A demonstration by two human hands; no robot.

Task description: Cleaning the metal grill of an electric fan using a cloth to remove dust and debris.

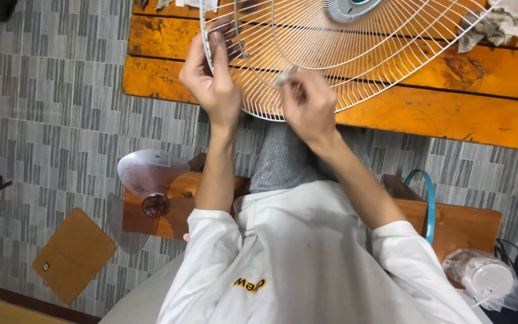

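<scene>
Left hand (214,81) gripping white fan grille (355,54) rim, right hand (308,105) pinching a cloth scrap (285,76) — on orange table (451,108)

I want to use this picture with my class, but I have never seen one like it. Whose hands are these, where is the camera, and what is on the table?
The camera sits on a person's head and looks down, so the arms are their own. The left hand holds the rim of a white wire fan guard that lies on an orange wooden table. The right hand presses a small cloth to the wires. A crumpled rag lies on the table. A clear fan blade rests lower down, beside the person.
</scene>
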